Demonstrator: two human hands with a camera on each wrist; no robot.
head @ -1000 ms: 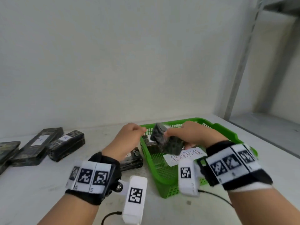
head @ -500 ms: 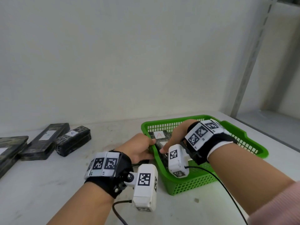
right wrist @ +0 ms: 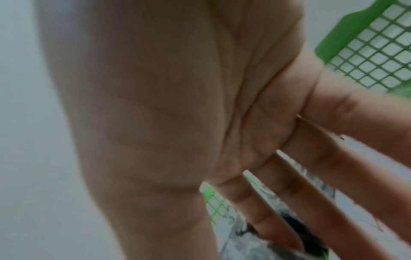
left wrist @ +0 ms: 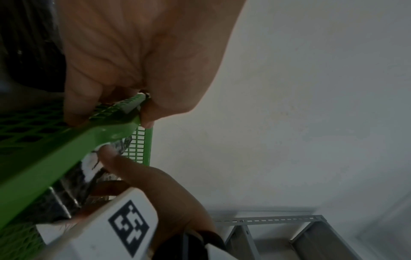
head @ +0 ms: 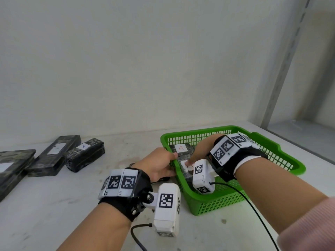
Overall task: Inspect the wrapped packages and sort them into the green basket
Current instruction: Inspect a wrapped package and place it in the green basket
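The green basket [head: 226,128] stands on the table at centre right. In it lie a dark wrapped package with a red "A" label [head: 181,148] and, nearer me, another wrapped package [head: 183,165] with a white label. My right hand [head: 195,156] reaches into the basket and its straight, spread fingers [right wrist: 311,184] lie flat on that nearer package [right wrist: 244,246]. My left hand [head: 161,163] grips the basket's left rim [left wrist: 66,146], fingers [left wrist: 75,105] curled over its edge with the thumb on the other side. Part of the nearer package is hidden by the right wrist camera.
Three more dark wrapped packages lie on the table at the left: one with a blue "A" label [head: 85,153], a flat one [head: 54,154] and one at the frame edge [head: 12,169]. A grey shelf upright [head: 282,69] rises at the right. Cables trail near me.
A second ago my right hand held the package above the basket; it has lowered it inside and now rests flat on it. My left hand has moved onto the basket's rim.
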